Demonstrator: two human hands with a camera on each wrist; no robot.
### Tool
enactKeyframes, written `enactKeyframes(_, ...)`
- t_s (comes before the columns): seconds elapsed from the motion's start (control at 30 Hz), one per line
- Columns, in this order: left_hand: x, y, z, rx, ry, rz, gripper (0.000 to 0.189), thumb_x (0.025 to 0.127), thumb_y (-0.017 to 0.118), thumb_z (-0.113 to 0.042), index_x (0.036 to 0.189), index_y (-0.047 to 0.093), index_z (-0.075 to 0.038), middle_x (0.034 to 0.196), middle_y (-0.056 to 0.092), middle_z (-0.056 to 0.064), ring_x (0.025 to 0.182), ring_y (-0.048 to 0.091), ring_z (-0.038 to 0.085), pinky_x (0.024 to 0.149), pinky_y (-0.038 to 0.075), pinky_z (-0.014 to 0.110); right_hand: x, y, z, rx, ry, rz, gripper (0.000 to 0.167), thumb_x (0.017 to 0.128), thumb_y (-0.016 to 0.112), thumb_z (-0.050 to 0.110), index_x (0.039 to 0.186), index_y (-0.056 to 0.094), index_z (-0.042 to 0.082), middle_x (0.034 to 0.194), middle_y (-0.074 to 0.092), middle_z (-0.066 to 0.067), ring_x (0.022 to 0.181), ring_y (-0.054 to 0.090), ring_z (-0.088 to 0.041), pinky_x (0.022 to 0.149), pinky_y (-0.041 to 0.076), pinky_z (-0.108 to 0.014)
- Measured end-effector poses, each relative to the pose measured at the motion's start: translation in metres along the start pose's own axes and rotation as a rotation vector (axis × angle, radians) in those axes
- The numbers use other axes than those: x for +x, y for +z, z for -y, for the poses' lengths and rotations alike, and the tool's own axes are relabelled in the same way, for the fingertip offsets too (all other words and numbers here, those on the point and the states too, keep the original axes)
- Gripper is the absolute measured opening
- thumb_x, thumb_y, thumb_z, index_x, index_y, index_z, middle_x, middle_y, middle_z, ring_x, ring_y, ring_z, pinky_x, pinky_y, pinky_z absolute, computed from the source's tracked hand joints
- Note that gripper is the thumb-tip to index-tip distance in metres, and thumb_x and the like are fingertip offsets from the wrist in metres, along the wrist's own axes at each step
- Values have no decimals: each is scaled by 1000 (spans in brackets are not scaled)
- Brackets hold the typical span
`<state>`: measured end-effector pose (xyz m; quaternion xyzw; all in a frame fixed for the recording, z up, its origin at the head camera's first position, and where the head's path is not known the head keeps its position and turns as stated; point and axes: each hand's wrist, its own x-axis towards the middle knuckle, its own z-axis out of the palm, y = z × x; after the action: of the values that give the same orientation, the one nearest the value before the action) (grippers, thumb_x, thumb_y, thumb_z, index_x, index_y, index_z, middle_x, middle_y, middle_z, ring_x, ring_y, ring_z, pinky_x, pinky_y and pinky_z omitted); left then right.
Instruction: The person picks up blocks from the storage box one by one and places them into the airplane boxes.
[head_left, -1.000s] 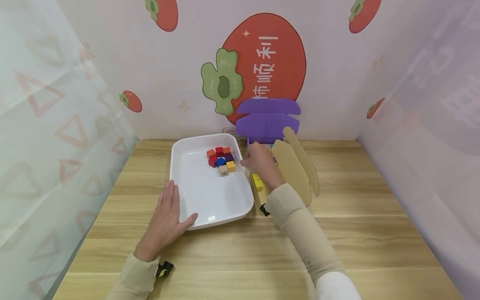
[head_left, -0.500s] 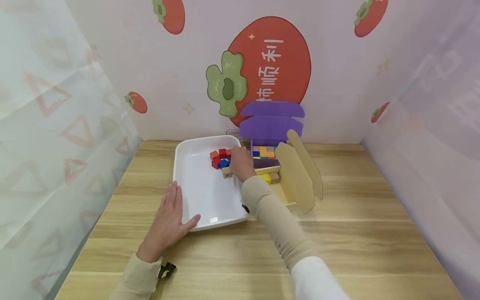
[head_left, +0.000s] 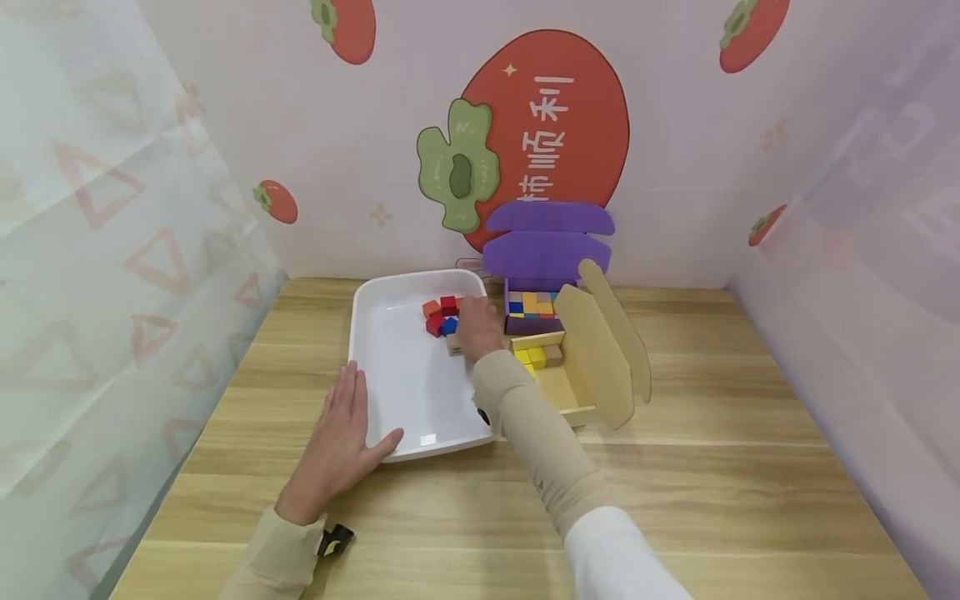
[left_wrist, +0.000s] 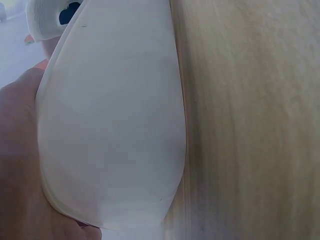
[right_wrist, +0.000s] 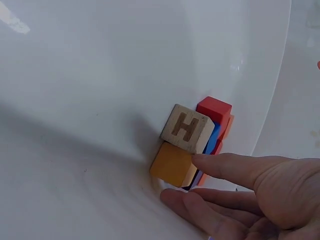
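My left hand rests against the white tray, fingers along its left rim and thumb over the front corner. In the left wrist view, the left hand lies beside the tray's outer wall. Inside the tray, my right hand is at a cluster of small wooden blocks. The right wrist view shows its thumb and fingertips on either side of an orange-yellow block. Touching that block is a plain wooden block marked H. A red block and a blue block stand behind, partly hidden.
A pale yellow box, lid open to the right, holds yellow blocks and a brown block. Behind it stands an open purple box with several coloured blocks. The wall rises behind the wooden table.
My right hand has moved left from the boxes into the tray, among the blocks. My left hand has kept its place on the tray.
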<state>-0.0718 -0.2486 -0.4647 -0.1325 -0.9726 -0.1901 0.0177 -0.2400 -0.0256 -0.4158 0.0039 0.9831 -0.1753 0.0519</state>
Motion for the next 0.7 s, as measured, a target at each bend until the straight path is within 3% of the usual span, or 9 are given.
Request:
enactKeyframes(0.4,3,2,-1,15,1,4,112,97,61,-61,165,9,11,177,-2,26,165,3,45,130,16,67,10,8,3,-44,65,35,38,100,73,17,135,67,4,123,75,-13,99,73,-28,95,64,-44)
enactKeyframes(0.57,3,3,0,3,-1,5,113,97,62,-60,165,8,11,177,-3,26,165,2,45,130,16,67,4,0,3,-23,21,-20,38,99,75,15,133,67,3,121,75,-15,98,73,-28,94,65,-41)
enactKeyframes(0.7,3,4,1,3,0,6,112,97,62,-59,165,7,11,177,-3,26,165,2,45,130,16,67,-4,-19,-2,-5,-30,-39,31,98,74,13,126,69,1,113,75,-15,92,71,-27,90,66,-39)
